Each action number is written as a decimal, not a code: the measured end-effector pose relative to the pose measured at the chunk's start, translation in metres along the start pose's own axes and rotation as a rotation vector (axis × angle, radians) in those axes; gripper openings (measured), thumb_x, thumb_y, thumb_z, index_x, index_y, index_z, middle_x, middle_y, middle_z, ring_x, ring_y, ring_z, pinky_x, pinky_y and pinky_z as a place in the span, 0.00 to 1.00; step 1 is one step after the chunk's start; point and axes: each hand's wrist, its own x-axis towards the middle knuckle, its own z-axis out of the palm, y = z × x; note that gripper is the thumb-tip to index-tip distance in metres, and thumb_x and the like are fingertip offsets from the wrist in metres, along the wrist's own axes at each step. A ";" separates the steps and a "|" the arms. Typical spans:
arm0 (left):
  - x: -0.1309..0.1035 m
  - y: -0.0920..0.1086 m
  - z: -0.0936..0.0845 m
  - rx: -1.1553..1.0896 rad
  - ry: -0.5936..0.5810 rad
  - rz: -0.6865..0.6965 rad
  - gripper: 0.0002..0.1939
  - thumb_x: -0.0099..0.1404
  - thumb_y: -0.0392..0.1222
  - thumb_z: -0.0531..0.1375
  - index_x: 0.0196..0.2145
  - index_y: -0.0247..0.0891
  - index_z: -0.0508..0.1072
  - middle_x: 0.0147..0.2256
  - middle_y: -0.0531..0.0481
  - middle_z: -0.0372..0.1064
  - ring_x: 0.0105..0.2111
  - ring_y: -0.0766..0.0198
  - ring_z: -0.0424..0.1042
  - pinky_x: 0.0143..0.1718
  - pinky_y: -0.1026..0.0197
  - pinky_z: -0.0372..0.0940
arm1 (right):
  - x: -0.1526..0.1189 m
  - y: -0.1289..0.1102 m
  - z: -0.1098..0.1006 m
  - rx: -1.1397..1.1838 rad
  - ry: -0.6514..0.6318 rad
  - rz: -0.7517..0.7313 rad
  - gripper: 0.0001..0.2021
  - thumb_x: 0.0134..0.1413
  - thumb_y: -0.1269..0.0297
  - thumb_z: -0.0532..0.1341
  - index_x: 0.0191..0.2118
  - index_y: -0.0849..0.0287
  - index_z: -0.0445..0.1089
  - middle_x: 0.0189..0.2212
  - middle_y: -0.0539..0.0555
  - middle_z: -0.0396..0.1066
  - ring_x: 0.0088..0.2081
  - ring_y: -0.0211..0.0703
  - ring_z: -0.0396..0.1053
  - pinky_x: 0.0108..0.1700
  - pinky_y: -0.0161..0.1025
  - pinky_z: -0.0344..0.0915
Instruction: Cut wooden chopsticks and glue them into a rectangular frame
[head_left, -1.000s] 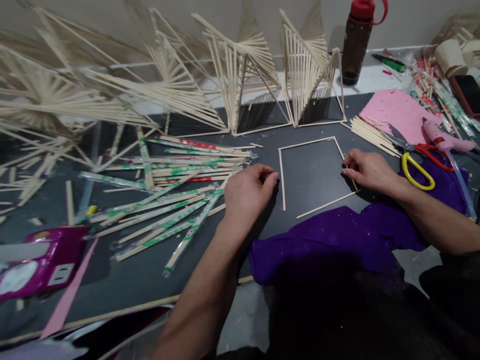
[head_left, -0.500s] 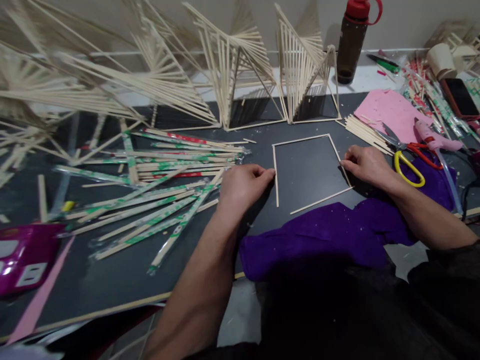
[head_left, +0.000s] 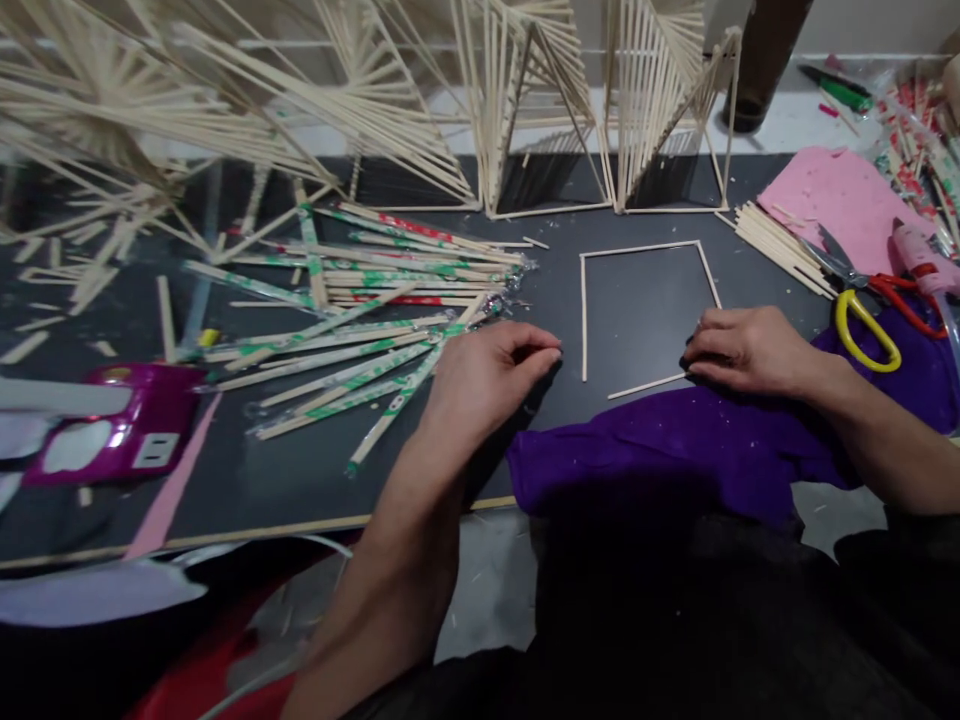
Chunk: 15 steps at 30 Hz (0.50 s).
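Note:
Four thin sticks form a four-sided outline (head_left: 584,320) on the dark table, with a gap at its lower left corner. My right hand (head_left: 750,350) is over the lower right corner, fingers bent together on the sticks there; its fingertips hide that joint. To the left of the outline, my left hand (head_left: 499,385) rests on the table, thumb and fingertips pressed together, not touching the outline; nothing shows between them. A purple cloth (head_left: 660,440) lies just below the outline.
Wrapped chopsticks (head_left: 360,350) lie left of my left hand. Stick structures (head_left: 540,120) stand along the back. Bare sticks (head_left: 780,245), scissors (head_left: 866,330), a pink glue gun (head_left: 919,260) and pink cloth (head_left: 832,190) are at the right. A magenta device (head_left: 150,410) sits at the left.
My right hand has moved down along the right stick to the lower right corner. My left hand has come away from the left stick. The camera view has shifted.

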 end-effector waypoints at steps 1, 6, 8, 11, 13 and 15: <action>-0.001 -0.001 0.002 0.010 -0.026 0.040 0.12 0.58 0.45 0.58 0.35 0.42 0.79 0.35 0.49 0.77 0.35 0.58 0.74 0.37 0.58 0.66 | 0.000 -0.003 0.001 -0.001 -0.017 -0.031 0.12 0.62 0.60 0.56 0.40 0.58 0.76 0.38 0.56 0.74 0.36 0.41 0.71 0.35 0.36 0.60; 0.003 -0.003 0.011 0.050 -0.097 0.163 0.11 0.58 0.41 0.59 0.37 0.42 0.80 0.35 0.48 0.76 0.34 0.60 0.73 0.39 0.58 0.65 | 0.001 -0.007 0.008 -0.043 -0.016 -0.085 0.11 0.63 0.62 0.56 0.39 0.58 0.76 0.37 0.56 0.74 0.36 0.40 0.70 0.33 0.36 0.57; 0.005 -0.003 0.012 0.030 -0.112 0.174 0.11 0.57 0.41 0.60 0.37 0.41 0.79 0.34 0.48 0.75 0.32 0.61 0.72 0.38 0.58 0.65 | 0.002 -0.007 0.009 -0.074 -0.011 -0.073 0.13 0.64 0.62 0.54 0.38 0.59 0.76 0.36 0.55 0.74 0.35 0.40 0.70 0.32 0.36 0.55; 0.005 -0.005 0.013 -0.031 -0.134 0.185 0.11 0.56 0.41 0.61 0.38 0.41 0.79 0.33 0.49 0.74 0.31 0.62 0.71 0.36 0.60 0.65 | 0.003 -0.008 0.010 -0.098 -0.014 -0.072 0.14 0.65 0.62 0.53 0.37 0.59 0.75 0.35 0.56 0.74 0.34 0.39 0.69 0.31 0.36 0.54; 0.004 -0.007 0.014 -0.069 -0.148 0.174 0.12 0.56 0.42 0.61 0.38 0.41 0.79 0.33 0.49 0.74 0.31 0.63 0.71 0.34 0.61 0.65 | 0.003 -0.008 0.009 -0.096 -0.011 -0.080 0.14 0.65 0.62 0.53 0.37 0.59 0.75 0.35 0.55 0.74 0.33 0.39 0.68 0.31 0.36 0.53; 0.003 -0.008 0.015 -0.091 -0.154 0.152 0.13 0.56 0.43 0.61 0.39 0.40 0.79 0.33 0.48 0.74 0.31 0.63 0.71 0.32 0.62 0.64 | 0.003 -0.007 0.009 -0.089 -0.010 -0.086 0.14 0.64 0.62 0.53 0.37 0.59 0.75 0.34 0.55 0.74 0.32 0.38 0.67 0.31 0.37 0.52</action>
